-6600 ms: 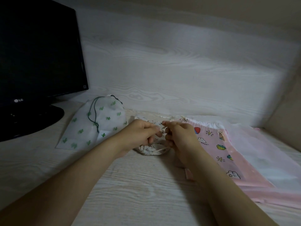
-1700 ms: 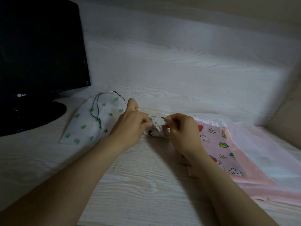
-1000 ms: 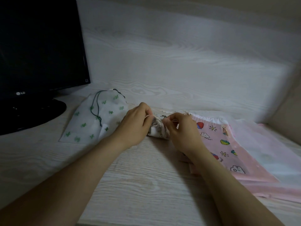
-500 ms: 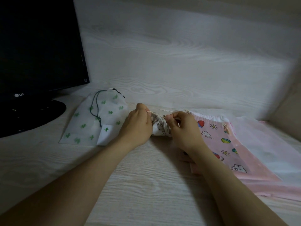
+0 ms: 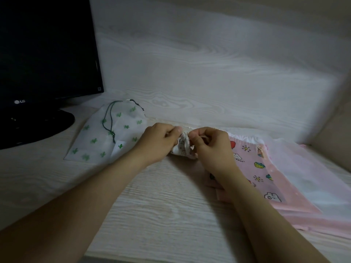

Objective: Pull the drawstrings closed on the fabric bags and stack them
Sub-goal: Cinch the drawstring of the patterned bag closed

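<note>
A small white patterned fabric bag (image 5: 182, 149) lies bunched on the desk between my two hands. My left hand (image 5: 157, 143) pinches its gathered top from the left, and my right hand (image 5: 210, 147) pinches it from the right with curled fingers; the drawstring itself is hidden by my fingers. To the left lies a white bag with green cactus prints (image 5: 108, 135), its dark green drawstring pulled and looped on top. On the right, a pink bag with cartoon prints (image 5: 252, 171) lies flat, with a pale translucent pink bag (image 5: 311, 183) beside and under it.
A black monitor (image 5: 43, 54) on a round stand (image 5: 36, 126) fills the far left. A pale wood-grain back panel (image 5: 209, 73) rises behind the bags, and a side wall (image 5: 336, 133) closes the right. The desk's front edge (image 5: 152, 258) runs along the bottom.
The small bag's mouth has gathered tighter between my hands, which have drawn closer together. The camera shifted slightly; the other bags have not moved.
</note>
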Tool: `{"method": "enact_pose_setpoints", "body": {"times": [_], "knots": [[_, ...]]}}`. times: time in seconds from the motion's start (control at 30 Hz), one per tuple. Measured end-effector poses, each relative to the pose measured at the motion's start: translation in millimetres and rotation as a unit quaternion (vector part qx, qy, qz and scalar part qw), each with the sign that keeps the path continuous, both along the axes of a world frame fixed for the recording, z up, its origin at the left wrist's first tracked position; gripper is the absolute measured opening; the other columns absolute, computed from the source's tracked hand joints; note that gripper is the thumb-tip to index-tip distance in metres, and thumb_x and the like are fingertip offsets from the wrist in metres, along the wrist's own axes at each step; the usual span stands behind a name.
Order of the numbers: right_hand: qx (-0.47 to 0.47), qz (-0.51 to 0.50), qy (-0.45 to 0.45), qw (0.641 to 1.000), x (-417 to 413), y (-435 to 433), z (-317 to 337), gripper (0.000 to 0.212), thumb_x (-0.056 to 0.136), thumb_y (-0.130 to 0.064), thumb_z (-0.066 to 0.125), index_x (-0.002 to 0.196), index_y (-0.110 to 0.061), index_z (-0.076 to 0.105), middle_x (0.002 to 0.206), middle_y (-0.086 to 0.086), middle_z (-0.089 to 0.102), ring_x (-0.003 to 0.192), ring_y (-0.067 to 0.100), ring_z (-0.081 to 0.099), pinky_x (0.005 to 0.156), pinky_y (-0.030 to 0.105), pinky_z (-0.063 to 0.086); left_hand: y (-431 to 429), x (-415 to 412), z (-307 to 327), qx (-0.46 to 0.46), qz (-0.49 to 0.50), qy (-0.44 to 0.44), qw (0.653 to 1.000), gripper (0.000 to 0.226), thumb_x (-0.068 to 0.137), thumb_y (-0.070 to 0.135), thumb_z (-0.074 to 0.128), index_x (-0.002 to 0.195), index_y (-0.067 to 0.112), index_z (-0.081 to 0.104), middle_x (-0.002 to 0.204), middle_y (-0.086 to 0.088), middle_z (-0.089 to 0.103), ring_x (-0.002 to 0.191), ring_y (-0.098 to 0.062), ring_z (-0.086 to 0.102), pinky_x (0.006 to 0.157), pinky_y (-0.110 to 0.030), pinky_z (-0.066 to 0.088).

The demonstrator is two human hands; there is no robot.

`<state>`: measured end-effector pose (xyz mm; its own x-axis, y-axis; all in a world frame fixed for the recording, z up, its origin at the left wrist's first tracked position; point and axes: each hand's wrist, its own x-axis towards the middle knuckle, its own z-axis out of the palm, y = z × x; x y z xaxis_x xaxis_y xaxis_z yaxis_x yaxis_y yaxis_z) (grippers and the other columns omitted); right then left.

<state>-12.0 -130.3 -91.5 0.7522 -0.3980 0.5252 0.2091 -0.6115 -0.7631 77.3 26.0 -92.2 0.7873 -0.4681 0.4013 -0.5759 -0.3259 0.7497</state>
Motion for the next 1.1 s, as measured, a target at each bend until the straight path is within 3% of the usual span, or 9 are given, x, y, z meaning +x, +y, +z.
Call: {"method": "enact_pose_setpoints", "body": {"times": [0.2, 0.3, 0.4, 0.47, 0.53, 0.7, 0.83, 0.97, 1.1], "knots": [[0.010, 0.013, 0.021, 1.000, 2.5, 3.7, -2.5, 0.016, 0.096, -0.010, 0.065, 0.092, -0.018, 0.079, 0.077, -0.005, 0.077, 0.077, 0.011, 0.074, 0.074, 0.032, 0.059, 1.4, -0.6, 7.3, -0.106, -0.040, 0.159, 0.981, 0.036, 0.103, 0.018, 0.050, 0.067, 0.018, 0.048, 0.050, 0.008, 0.039, 0.048, -0.015, 0.036, 0.053, -0.028, 0.034], [0.018, 0.014, 0.042, 0.999, 2.7, 6.1, -2.6, 0.023, 0.096, -0.008, 0.060, 0.090, -0.021, 0.078, 0.065, -0.010, 0.070, 0.061, 0.006, 0.065, 0.062, 0.022, 0.047, 0.8, -1.5, 8.1, -0.110, -0.023, 0.162, 0.980, 0.039, 0.107, 0.029, 0.049, 0.070, 0.019, 0.044, 0.057, 0.003, 0.035, 0.049, -0.015, 0.033, 0.054, -0.029, 0.029], [0.027, -0.015, 0.034, 0.999, 2.0, 4.3, 0.0, 0.022, 0.094, -0.017, 0.062, 0.080, -0.021, 0.077, 0.051, -0.007, 0.059, 0.050, 0.006, 0.049, 0.058, 0.025, 0.040, 1.2, 1.8, 6.8, -0.153, 0.006, 0.158, 0.975, 0.040, 0.105, 0.028, 0.052, 0.068, 0.021, 0.041, 0.060, 0.001, 0.034, 0.053, -0.016, 0.031, 0.057, -0.033, 0.026], [0.021, -0.028, 0.020, 0.999, 1.5, 3.2, 0.2, 0.025, 0.095, -0.028, 0.067, 0.074, -0.018, 0.075, 0.056, 0.002, 0.063, 0.051, 0.008, 0.050, 0.060, 0.029, 0.043, -0.3, 0.8, 8.2, -0.198, -0.003, 0.189, 0.962, 0.038, 0.103, 0.021, 0.051, 0.065, 0.021, 0.042, 0.059, -0.001, 0.039, 0.051, -0.016, 0.034, 0.057, -0.034, 0.029], [0.010, -0.030, 0.017, 0.999, 2.0, 3.1, -1.3, 0.031, 0.094, -0.036, 0.071, 0.069, -0.018, 0.073, 0.054, 0.000, 0.062, 0.050, 0.009, 0.050, 0.062, 0.030, 0.045, -2.0, -2.8, 10.7, -0.220, -0.006, 0.197, 0.955, 0.035, 0.102, 0.020, 0.054, 0.068, 0.013, 0.053, 0.061, -0.006, 0.052, 0.053, -0.019, 0.046, 0.059, -0.035, 0.039], [-0.009, -0.008, 0.042, 0.999, 2.2, 2.2, -5.2, 0.032, 0.092, -0.037, 0.077, 0.066, -0.018, 0.073, 0.049, -0.010, 0.060, 0.047, 0.004, 0.052, 0.060, 0.023, 0.042, -1.6, -4.6, 13.1, -0.290, -0.018, 0.198, 0.936, 0.027, 0.095, 0.018, 0.071, 0.071, 0.008, 0.064, 0.070, -0.009, 0.066, 0.064, -0.022, 0.060, 0.064, -0.034, 0.049], [-0.062, -0.020, 0.046, 0.997, 1.1, 2.6, -5.9, 0.030, 0.087, -0.041, 0.080, 0.066, -0.020, 0.073, 0.054, -0.008, 0.064, 0.050, 0.002, 0.056, 0.057, 0.021, 0.044, 1.0, -6.9, 17.7, -0.336, -0.063, 0.236, 0.909, 0.022, 0.098, 0.015, 0.072, 0.082, 0.001, 0.066, 0.086, -0.014, 0.076, 0.073, -0.024, 0.068, 0.056, -0.030, 0.051], [-0.120, -0.026, 0.042, 0.992, 1.0, 1.6, -6.1, 0.020, 0.091, -0.036, 0.078, 0.079, -0.020, 0.076, 0.063, -0.014, 0.067, 0.060, -0.004, 0.062, 0.056, 0.008, 0.039, 3.2, -9.7, 16.5, -0.243, -0.106, 0.213, 0.940, 0.034, 0.108, 0.033, 0.060, 0.085, 0.008, 0.059, 0.073, -0.002, 0.067, 0.060, -0.014, 0.055, 0.048, -0.023, 0.042], [-0.169, -0.020, 0.027, 0.985, 4.3, 4.1, -8.1, 0.011, 0.096, -0.028, 0.071, 0.091, -0.020, 0.076, 0.072, -0.008, 0.071, 0.068, 0.004, 0.065, 0.065, 0.025, 0.051, -1.6, -8.8, 6.9, -0.090, -0.075, 0.101, 0.988, 0.039, 0.112, 0.041, 0.044, 0.085, 0.015, 0.054, 0.073, 0.003, 0.058, 0.062, -0.012, 0.048, 0.060, -0.031, 0.043]]}}
